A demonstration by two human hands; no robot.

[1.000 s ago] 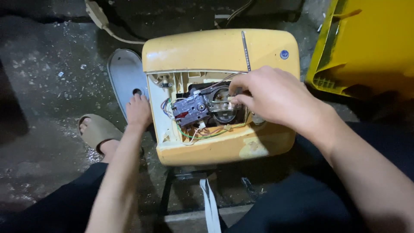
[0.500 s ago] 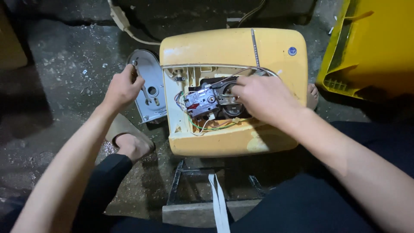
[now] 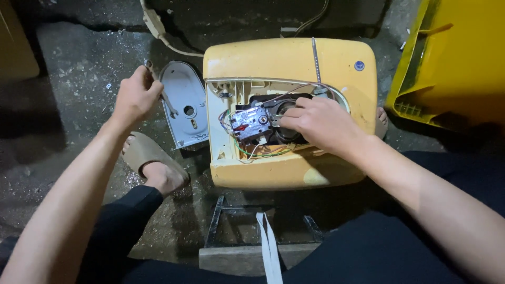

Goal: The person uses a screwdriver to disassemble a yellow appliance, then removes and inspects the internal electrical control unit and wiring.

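A yellowed plastic appliance housing (image 3: 289, 58) lies on the gritty concrete floor (image 3: 68, 89), its side cavity open. Inside the cavity sits a grey thermostat block (image 3: 250, 123) with a red patch on its face, and below it a tangle of green, white and orange wires (image 3: 258, 151) runs along the lower wall of the opening. A thin metal tube (image 3: 314, 55) crosses the top of the housing and curves down into the cavity.

The right hand (image 3: 318, 123) reaches into the cavity, its fingers closed around the dark round part just right of the thermostat block; the grip is narrow and holding that part.

The left hand (image 3: 135, 95) is out to the left of the housing, closed in a fist around a slim tool (image 3: 167, 102) whose shaft lies over the grey cover plate (image 3: 184, 105). That plate lies flat on the floor, just beside the housing's left wall.

A yellow bin (image 3: 452, 63) stands at the right, and a sandalled foot (image 3: 155, 165) rests below the plate.
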